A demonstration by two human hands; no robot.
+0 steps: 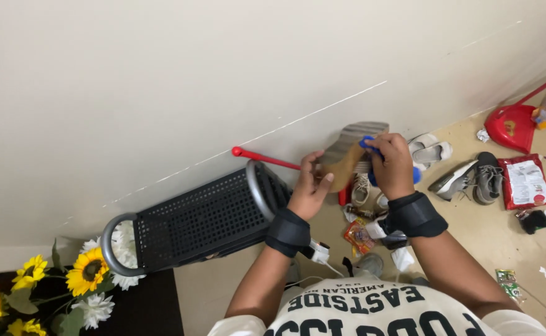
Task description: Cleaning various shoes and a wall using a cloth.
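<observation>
Both hands (347,180) partly hide a shoe (347,152).

- Both my forearms reach forward, each with a black band at the wrist.
- My left hand (310,186) is raised, fingers curled, thumb out, gripping.
- My right hand (392,163) sits just beside it, fist closed, knuckles up.
</observation>
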